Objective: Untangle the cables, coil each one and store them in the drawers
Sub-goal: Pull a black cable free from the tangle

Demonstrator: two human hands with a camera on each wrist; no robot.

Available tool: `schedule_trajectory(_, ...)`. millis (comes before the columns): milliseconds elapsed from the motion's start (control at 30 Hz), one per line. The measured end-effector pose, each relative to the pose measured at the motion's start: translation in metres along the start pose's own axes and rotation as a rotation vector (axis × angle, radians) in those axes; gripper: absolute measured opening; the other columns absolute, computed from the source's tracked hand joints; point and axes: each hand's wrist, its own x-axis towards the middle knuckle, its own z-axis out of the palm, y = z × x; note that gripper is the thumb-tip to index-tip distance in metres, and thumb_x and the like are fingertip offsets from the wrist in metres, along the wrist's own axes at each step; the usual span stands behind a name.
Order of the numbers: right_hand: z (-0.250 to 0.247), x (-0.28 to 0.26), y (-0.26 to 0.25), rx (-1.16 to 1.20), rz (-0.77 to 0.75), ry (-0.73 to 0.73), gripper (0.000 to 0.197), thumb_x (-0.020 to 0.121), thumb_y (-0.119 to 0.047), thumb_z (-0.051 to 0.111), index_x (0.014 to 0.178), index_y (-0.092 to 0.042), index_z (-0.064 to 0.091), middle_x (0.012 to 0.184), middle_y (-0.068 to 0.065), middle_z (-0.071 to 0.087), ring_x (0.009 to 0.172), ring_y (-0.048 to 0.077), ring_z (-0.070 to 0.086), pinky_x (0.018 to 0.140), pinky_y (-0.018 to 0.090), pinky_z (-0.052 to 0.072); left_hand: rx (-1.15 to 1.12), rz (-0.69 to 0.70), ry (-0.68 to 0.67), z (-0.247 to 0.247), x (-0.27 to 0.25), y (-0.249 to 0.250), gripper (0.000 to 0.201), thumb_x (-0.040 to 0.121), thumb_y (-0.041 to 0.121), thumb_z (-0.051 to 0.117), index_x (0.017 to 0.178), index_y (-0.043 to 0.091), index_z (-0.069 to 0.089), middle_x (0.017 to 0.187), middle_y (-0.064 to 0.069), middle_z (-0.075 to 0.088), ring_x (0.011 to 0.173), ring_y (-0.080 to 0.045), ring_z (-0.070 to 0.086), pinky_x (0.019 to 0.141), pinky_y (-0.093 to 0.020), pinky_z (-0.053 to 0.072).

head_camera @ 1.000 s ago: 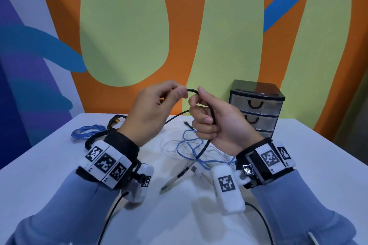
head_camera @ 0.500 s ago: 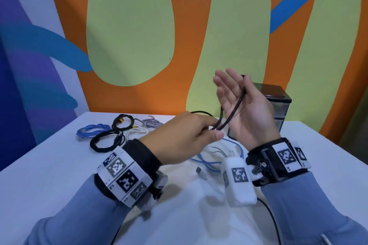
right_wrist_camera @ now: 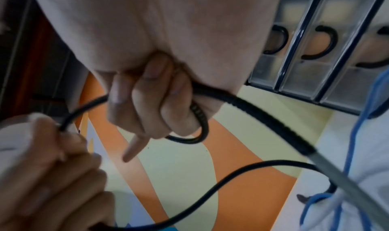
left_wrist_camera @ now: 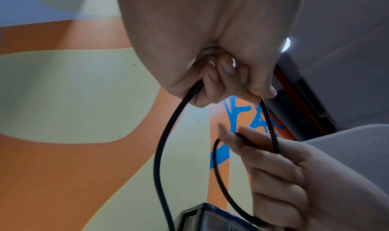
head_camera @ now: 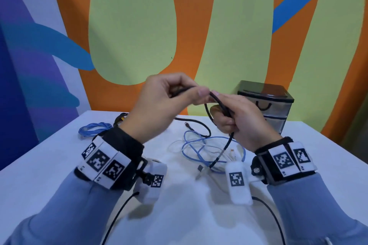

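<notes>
Both hands hold a black cable in the air above the white table. My left hand pinches it between thumb and fingers, as the left wrist view shows at the cable. My right hand curls its fingers round a small loop of the same cable. The cable's tail hangs down to a silver plug near the table. Under the hands lies a tangle of a blue cable and a white cable. The small drawer unit stands at the back right, its drawers shut.
A coiled blue cable and a dark coil lie at the table's back left. Thin black leads run from my wrist cameras over the table's front. The painted wall stands right behind the table.
My right hand has turned over and dropped from an open, raised pose and curled round the black cable. My left hand has risen and moved to meet it, laying another turn.
</notes>
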Motion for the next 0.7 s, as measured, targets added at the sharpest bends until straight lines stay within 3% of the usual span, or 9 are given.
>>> schedule_trajectory(33,0.001,-0.001,-0.002,0.038,0.025,-0.045,0.041,0.106,-0.035,0.045,0.093,-0.014,0.078,0.054,-0.003,0.020,0.048,0.011,0.014,0.047,0.027,0.007,-0.013,-0.009,0.075,-0.004,0.002,-0.002,0.014,0.092,0.007,0.076,0.086,-0.003,0.068,0.055,0.015,0.061,0.050,0.004,0.049,0.055,-0.009,0.037)
schedule_trajectory(100,0.000,-0.003,-0.004,0.139,0.075,-0.115,0.043,0.104,-0.040,0.044,0.087,-0.010,0.069,0.056,-0.005,0.018,0.047,0.009,0.012,0.048,0.027,0.006,-0.013,-0.018,0.216,-0.012,0.005,-0.008,0.020,0.088,0.014,0.080,0.085,-0.001,0.067,0.050,0.018,0.052,0.045,0.003,0.041,0.051,-0.008,0.034)
schedule_trajectory(200,0.001,-0.007,-0.010,0.348,0.116,-0.225,0.041,0.106,-0.042,0.037,0.078,-0.018,0.055,0.057,-0.008,0.018,0.047,0.008,0.008,0.047,0.027,0.005,0.027,-0.025,0.355,-0.019,0.007,-0.018,0.031,0.080,0.031,0.086,0.084,0.003,0.073,0.054,0.016,0.049,0.051,-0.005,0.036,0.054,-0.016,0.032)
schedule_trajectory(267,0.002,-0.008,-0.013,0.461,0.088,-0.236,0.039,0.106,-0.040,0.036,0.079,-0.020,0.054,0.057,-0.008,0.018,0.046,0.009,0.007,0.047,0.027,0.005,0.070,-0.053,0.369,-0.019,0.007,-0.026,0.028,0.086,0.034,0.083,0.088,0.006,0.079,0.057,0.015,0.049,0.053,-0.007,0.037,0.056,-0.021,0.032)
schedule_trajectory(367,0.002,-0.008,-0.015,0.579,-0.066,-0.132,0.041,0.110,-0.033,0.033,0.107,-0.012,0.068,0.054,-0.007,0.026,0.044,0.008,0.010,0.044,0.022,0.012,0.252,-0.147,0.169,-0.011,0.003,-0.037,0.028,0.103,0.039,0.066,0.106,0.016,0.083,0.055,0.018,0.049,0.053,-0.003,0.040,0.057,-0.025,0.034)
schedule_trajectory(433,0.000,-0.005,-0.016,0.648,-0.141,-0.052,0.045,0.112,-0.027,0.030,0.136,-0.001,0.059,0.058,-0.008,0.043,0.041,0.007,0.021,0.045,0.019,0.023,0.368,-0.218,-0.084,-0.003,-0.001,-0.038,0.030,0.106,0.042,0.060,0.117,0.022,0.080,0.061,0.014,0.050,0.057,-0.008,0.043,0.059,-0.028,0.035)
schedule_trajectory(500,-0.001,-0.001,-0.013,0.699,-0.183,0.051,0.048,0.112,-0.023,0.033,0.149,0.006,0.044,0.073,-0.005,0.061,0.046,0.005,0.041,0.052,0.016,0.037,0.417,-0.247,-0.310,0.009,-0.006,-0.033,0.028,0.109,0.032,0.058,0.129,0.020,0.072,0.066,0.010,0.055,0.059,-0.006,0.050,0.061,-0.027,0.040)
schedule_trajectory(600,-0.005,0.005,-0.003,0.706,-0.269,0.241,0.048,0.112,-0.017,0.038,0.147,0.016,0.038,0.095,0.010,0.075,0.076,0.014,0.071,0.069,0.018,0.056,0.497,-0.159,-0.457,0.025,-0.012,-0.026,0.021,0.110,0.025,0.057,0.122,0.014,0.069,0.069,-0.002,0.059,0.061,-0.016,0.051,0.058,-0.031,0.040)
schedule_trajectory(700,-0.011,0.008,0.003,0.551,-0.309,0.378,0.033,0.113,-0.016,0.036,0.130,0.011,0.049,0.107,0.021,0.077,0.099,0.028,0.077,0.083,0.026,0.060,0.524,-0.079,-0.395,0.027,-0.013,-0.020,0.016,0.106,0.028,0.064,0.113,0.018,0.074,0.060,0.008,0.053,0.055,-0.011,0.043,0.054,-0.025,0.034)
